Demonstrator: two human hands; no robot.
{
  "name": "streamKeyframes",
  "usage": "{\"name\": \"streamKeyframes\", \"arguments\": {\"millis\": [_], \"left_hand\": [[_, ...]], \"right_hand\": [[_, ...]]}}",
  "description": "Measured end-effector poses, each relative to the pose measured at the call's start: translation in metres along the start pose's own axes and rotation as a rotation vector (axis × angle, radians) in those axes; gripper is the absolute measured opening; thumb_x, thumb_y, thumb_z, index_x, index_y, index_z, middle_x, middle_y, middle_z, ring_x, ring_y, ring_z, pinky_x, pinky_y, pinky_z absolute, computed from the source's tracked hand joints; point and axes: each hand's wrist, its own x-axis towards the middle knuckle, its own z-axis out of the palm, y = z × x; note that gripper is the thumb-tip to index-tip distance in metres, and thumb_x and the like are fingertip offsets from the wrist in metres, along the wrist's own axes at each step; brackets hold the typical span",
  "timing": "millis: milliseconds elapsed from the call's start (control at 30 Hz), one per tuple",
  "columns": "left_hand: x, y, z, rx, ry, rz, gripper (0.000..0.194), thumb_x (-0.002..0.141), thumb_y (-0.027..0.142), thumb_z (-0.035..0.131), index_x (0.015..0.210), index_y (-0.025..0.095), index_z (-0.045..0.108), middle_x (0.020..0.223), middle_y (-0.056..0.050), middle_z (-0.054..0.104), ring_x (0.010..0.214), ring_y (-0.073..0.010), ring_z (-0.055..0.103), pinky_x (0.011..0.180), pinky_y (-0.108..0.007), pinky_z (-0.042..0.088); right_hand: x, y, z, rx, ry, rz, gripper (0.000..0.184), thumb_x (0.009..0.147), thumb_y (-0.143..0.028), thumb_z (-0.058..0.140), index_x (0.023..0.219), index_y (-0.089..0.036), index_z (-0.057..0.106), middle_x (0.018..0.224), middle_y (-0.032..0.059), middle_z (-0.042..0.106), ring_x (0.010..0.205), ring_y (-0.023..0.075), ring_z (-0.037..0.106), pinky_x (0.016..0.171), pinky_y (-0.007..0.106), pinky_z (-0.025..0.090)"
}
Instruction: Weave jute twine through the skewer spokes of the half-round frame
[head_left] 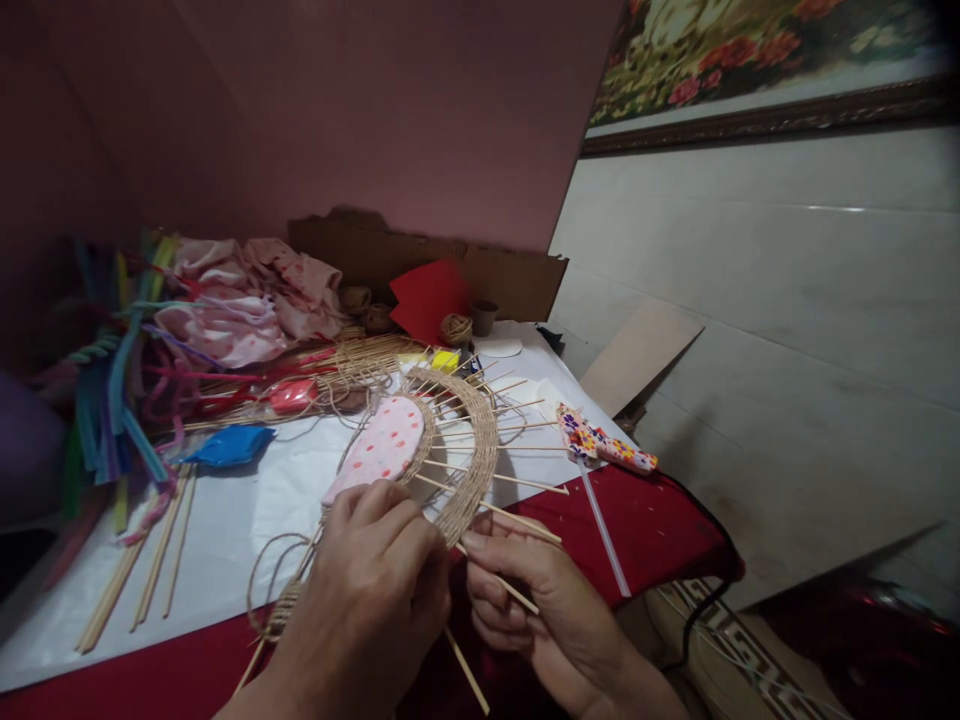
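Observation:
A half-round woven piece (486,455) of brown twine on thin wooden sticks is tilted above the table. Its inner part is a white cloth pad with red dots (386,440), and the stick ends fan outward to the right. My left hand (375,570) is closed at the lower end of the twine band, fingers curled; what they grip is hidden behind the knuckles. Thumb and fingers of my right hand (536,590) pinch a wooden stick (514,592) at the band's lower outer edge. Loose twine (259,580) loops beside my left wrist.
Loose sticks (154,560) and a blue packet (231,446) lie on white sheeting at the left. Behind are pipe cleaners (112,400), pink cloth (225,330), red sheets (429,300) and cardboard (360,245). A flowered cloth piece (604,443) lies near the table's right edge.

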Motion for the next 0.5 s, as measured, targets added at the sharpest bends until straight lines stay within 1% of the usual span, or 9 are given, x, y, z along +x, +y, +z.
{"name": "streamKeyframes", "arguments": {"millis": [100, 200, 333, 500], "left_hand": [[0.0, 0.0005, -0.0002, -0.009, 0.003, -0.006, 0.018, 0.073, 0.006, 0.052, 0.058, 0.016, 0.052, 0.057, -0.002, 0.053, 0.068, -0.0198, 0.043, 0.066, -0.039, 0.035], [0.0001, 0.0012, -0.0006, -0.01, 0.0, -0.027, 0.018, 0.072, 0.005, 0.053, 0.059, 0.017, 0.052, 0.059, -0.002, 0.054, 0.069, -0.0196, 0.044, 0.067, -0.039, 0.035], [0.0001, 0.0018, -0.0009, -0.016, 0.011, -0.037, 0.018, 0.072, 0.005, 0.053, 0.058, 0.017, 0.053, 0.058, -0.001, 0.054, 0.068, -0.0191, 0.043, 0.067, -0.038, 0.035], [0.0, 0.0019, -0.001, -0.018, 0.018, -0.041, 0.017, 0.072, 0.006, 0.054, 0.058, 0.017, 0.053, 0.058, -0.002, 0.055, 0.068, -0.0194, 0.043, 0.066, -0.038, 0.035]], "right_hand": [[-0.0004, -0.0001, 0.0001, -0.024, -0.003, 0.008, 0.018, 0.081, -0.02, 0.053, 0.068, -0.018, 0.042, 0.042, -0.0097, 0.034, 0.034, 0.0015, 0.017, 0.036, 0.017, 0.011], [0.0, -0.0012, 0.0002, -0.041, 0.0, 0.014, 0.018, 0.082, -0.021, 0.053, 0.068, -0.018, 0.042, 0.042, -0.0096, 0.034, 0.035, 0.0018, 0.017, 0.036, 0.018, 0.01], [0.0019, -0.0024, 0.0021, -0.054, 0.035, 0.004, 0.018, 0.08, -0.021, 0.055, 0.068, -0.018, 0.043, 0.043, -0.0093, 0.036, 0.035, 0.002, 0.019, 0.037, 0.018, 0.01], [0.0027, -0.001, 0.0044, -0.072, 0.058, -0.011, 0.02, 0.078, -0.02, 0.057, 0.065, -0.018, 0.042, 0.04, -0.0099, 0.034, 0.034, 0.0019, 0.018, 0.037, 0.019, 0.009]]}}
